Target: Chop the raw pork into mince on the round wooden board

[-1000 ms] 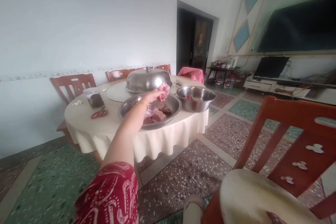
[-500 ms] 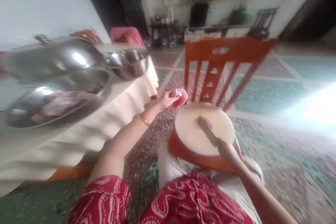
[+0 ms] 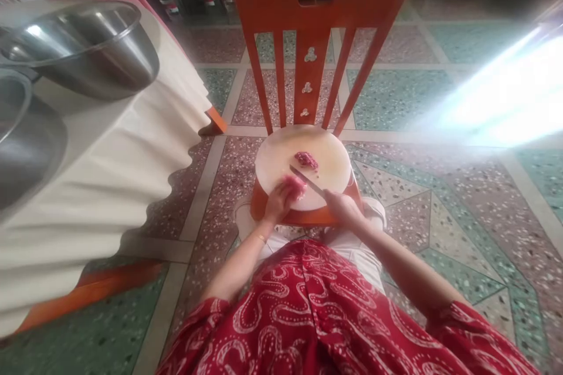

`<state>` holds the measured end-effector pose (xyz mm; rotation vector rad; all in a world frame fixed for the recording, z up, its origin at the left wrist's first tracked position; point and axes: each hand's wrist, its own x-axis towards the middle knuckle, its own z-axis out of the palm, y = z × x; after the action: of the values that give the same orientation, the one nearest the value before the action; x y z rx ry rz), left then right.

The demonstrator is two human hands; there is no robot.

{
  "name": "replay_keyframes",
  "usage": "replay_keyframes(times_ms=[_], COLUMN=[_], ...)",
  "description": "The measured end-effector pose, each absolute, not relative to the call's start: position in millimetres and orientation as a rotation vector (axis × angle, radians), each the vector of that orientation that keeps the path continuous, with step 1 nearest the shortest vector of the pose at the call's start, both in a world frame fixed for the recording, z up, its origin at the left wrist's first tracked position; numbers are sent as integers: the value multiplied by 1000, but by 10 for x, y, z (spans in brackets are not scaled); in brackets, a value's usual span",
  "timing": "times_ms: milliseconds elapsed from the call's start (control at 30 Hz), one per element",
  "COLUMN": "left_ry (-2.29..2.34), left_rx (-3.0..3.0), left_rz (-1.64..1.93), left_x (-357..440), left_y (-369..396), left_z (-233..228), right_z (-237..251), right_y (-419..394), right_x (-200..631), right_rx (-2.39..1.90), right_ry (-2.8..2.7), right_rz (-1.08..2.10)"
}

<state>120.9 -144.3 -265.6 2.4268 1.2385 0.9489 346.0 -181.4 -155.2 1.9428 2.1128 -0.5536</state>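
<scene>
In the middle of the frame, the left hand (image 3: 278, 202) is curled over a piece of meat (image 3: 296, 188) at the near side of the board (image 3: 270, 149), apparently to steady it. The right hand (image 3: 343, 208) is closed round the handle of the knife (image 3: 308, 181), the blade slanting just beyond the meat; whether they touch I cannot tell. A small heap (image 3: 306, 160) of meat bits lies past the blade, seemingly kept apart from the piece. The board rests on the seat of a chair (image 3: 325, 17), probably to bring it low and close, between the knees. The chair's back closes off the far side. At upper left, a bowl (image 3: 118, 67) and, partly out of frame, a basin (image 3: 30, 146) stand on the desk (image 3: 109, 146), leaving the board's surroundings free.
</scene>
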Motion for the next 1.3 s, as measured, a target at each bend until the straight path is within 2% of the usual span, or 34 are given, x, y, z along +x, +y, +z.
replay_keyframes(times_ms=[133,300,433,600,833,1067,1300], left_ry=[1249,1306,1304,1335,1342,1349,1284], left_rx=[2388,2402,2441,2427,2340,2391,2350], left_rz=[975,975,963,936,920,904,937], left_x=[1447,1560,1532,1544,1560,1538,1447], left_y=[-1330,-1302,-1278,-1265,-1267,-1285,-1377], left_z=[-2539,-2648,-2758,-2807,-2765,-2748,-2648], right_z=[-1449,-1376,-1532,-1722,-1557,-1752,-1641], right_y=[-1756,-1694,-1457,-1158,-1479,-1099,-1284], right_x=[3366,3332,3141,2848,3275,2807,3268], right_rx=[1824,1720,1720,1761,1681,1745,1866], right_ry=[2135,2070,2037,2290,1923,2184,2067], right_rz=[-493,-559,-639,-704,-638,-691,-619])
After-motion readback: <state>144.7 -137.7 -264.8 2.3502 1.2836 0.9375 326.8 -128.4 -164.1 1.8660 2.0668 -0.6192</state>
